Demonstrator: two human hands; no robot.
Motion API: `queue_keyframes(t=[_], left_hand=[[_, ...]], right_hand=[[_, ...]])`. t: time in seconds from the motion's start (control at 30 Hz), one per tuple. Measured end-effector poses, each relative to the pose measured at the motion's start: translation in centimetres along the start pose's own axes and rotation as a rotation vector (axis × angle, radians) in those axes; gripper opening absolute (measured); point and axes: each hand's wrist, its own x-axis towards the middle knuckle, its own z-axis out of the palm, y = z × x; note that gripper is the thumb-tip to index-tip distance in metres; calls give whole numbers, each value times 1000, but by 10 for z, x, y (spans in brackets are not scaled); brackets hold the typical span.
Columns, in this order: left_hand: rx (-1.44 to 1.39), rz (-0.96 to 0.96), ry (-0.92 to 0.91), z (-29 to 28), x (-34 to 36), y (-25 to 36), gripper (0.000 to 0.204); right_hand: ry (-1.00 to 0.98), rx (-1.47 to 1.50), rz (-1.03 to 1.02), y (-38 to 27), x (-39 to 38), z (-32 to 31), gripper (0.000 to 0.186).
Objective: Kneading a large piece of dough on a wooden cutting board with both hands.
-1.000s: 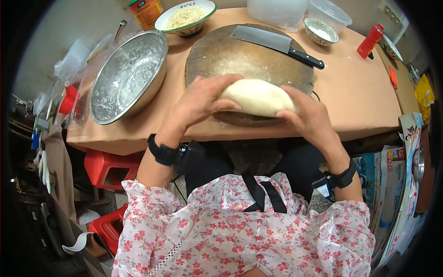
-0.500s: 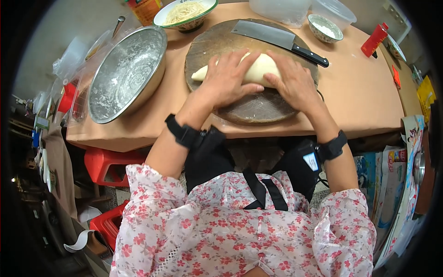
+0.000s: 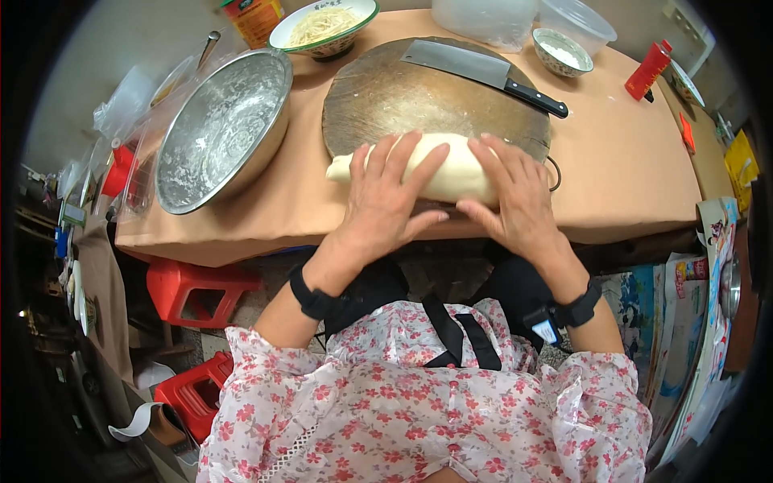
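A thick, pale log of dough [image 3: 455,165] lies crosswise on the near part of a round wooden chopping board [image 3: 378,97], its narrow end pointing left. My left hand [image 3: 390,189] rests on the dough's left half, fingers spread over the top and thumb stretched toward the middle. On the right half lies my right hand [image 3: 515,189], its fingers also extended and its thumb low on the near side. Both palms touch the dough without wrapping round it. Behind them a cleaver [image 3: 467,64] with a black handle lies across the board's far edge.
Left of the board stands a large floury metal basin [image 3: 225,129]. At the back are a bowl of pale shreds [image 3: 326,28], a small bowl of white powder [image 3: 562,52] and clear plastic tubs [image 3: 576,24]. A red bottle [image 3: 648,71] stands to the right; red stools [image 3: 197,290] are below.
Both hands have drawn the dough toward me, from the board's middle to its near edge. More of the board's far surface shows now.
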Motion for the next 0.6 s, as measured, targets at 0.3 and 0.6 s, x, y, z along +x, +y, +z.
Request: queue_keyframes(t=[0.3, 0.6], left_hand=[[-1, 38, -23, 3, 18, -18, 90], [-51, -162, -300, 13, 99, -62, 83]], right_hand=[[-15, 8, -33, 3, 8, 8, 72], [-187, 56, 270, 50, 72, 32, 74]])
